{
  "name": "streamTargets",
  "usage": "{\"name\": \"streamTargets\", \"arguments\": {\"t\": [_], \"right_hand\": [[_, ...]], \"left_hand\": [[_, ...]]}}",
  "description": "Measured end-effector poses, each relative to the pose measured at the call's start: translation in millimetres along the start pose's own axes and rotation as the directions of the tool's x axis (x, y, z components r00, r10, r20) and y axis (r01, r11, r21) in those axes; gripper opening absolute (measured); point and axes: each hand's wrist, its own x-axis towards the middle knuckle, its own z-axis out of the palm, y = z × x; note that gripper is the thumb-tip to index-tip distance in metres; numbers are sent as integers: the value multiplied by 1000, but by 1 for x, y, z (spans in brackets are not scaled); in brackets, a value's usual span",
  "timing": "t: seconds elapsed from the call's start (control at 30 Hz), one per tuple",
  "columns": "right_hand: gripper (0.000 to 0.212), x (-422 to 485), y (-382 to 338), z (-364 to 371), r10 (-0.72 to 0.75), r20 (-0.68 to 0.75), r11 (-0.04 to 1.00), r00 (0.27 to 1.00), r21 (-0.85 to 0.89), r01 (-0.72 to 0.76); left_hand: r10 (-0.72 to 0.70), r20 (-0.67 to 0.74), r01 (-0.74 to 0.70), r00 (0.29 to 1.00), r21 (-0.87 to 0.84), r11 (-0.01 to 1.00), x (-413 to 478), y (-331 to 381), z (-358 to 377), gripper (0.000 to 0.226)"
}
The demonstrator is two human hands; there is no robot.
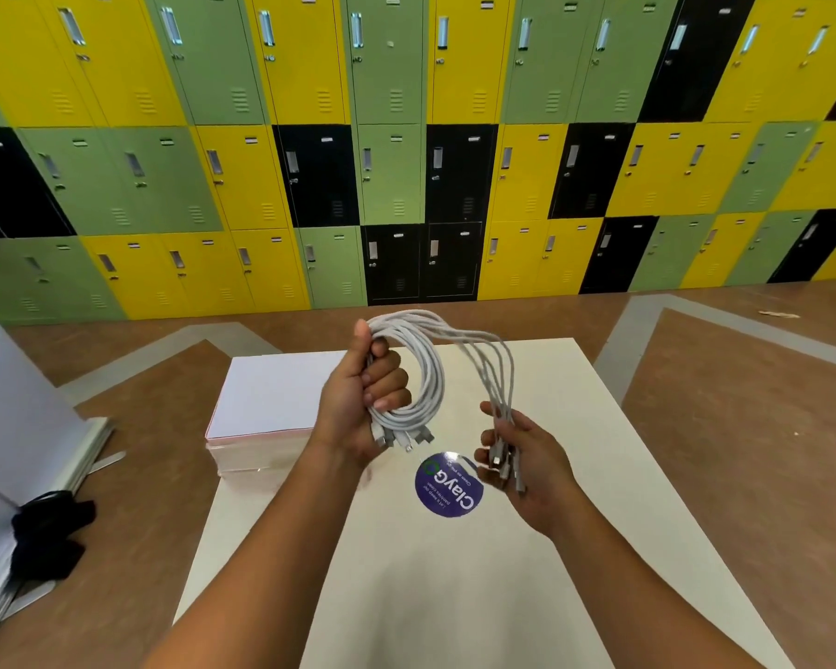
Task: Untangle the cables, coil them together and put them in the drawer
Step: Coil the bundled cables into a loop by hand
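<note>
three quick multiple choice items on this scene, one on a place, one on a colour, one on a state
1. Where is the paper stack? A at the far left of the table B on the floor C in a locker
2. What colour are the cables? A black B white C yellow
3. What is the left hand doing? A lying flat B gripping the cables C hanging idle
Answers: 1 A, it sits on the table; 2 B, every strand is white; 3 B, its fingers curl round the coiled loops.
</note>
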Motion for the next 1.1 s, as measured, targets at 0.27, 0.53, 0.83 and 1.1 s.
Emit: {"name": "streamTargets", "arguments": {"t": [0.27,0.53,0.83,1.1], "right_hand": [[22,3,16,11,-84,-108,929,991,-368,39],[12,-2,21,8,-347,60,580,936,-770,265],[31,7,22,-5,-139,264,-185,954,-954,237],[32,8,-8,2,101,112,-206,989,-970,131]], "left_hand": [[24,-42,-20,999,84,996,2,8,5,41],[65,-65,-61,996,51,997,2,18,-1,43],[-2,-33,6,999,118,993,1,5,5,37],[-76,-21,78,997,147,986,-3,-8,1,38]]}}
